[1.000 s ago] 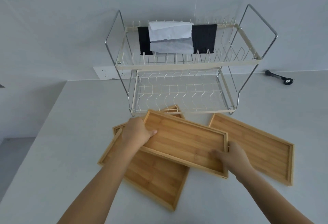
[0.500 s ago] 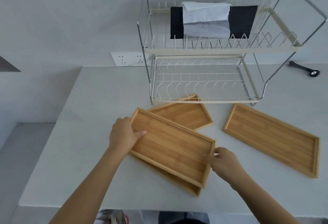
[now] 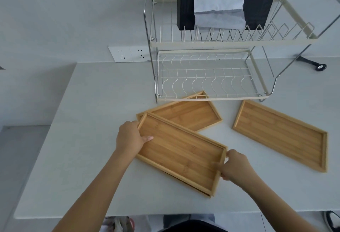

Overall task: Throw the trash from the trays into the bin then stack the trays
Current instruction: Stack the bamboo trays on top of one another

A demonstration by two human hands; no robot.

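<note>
Several empty bamboo trays lie on the white table. I hold one tray (image 3: 180,154) by both short ends. My left hand (image 3: 130,139) grips its left end with the thumb inside the rim. My right hand (image 3: 233,165) grips its right end. This tray rests almost squarely on a second tray (image 3: 200,191), of which only a thin lower edge shows. Another tray (image 3: 185,115) lies just behind, its far corner under the dish rack. One more tray (image 3: 281,134) lies apart at the right. I see no trash on any tray.
A two-tier wire dish rack (image 3: 211,99) stands at the back, with folded black and white cloths (image 3: 219,7) on its upper shelf. A wall socket (image 3: 128,54) is behind. A black tool (image 3: 312,64) lies far right. Something crumpled (image 3: 119,222) shows below the table's front edge.
The tray in my hands has moved toward me and turned onto the lower tray, now covering it almost fully. My view has shifted left and down.
</note>
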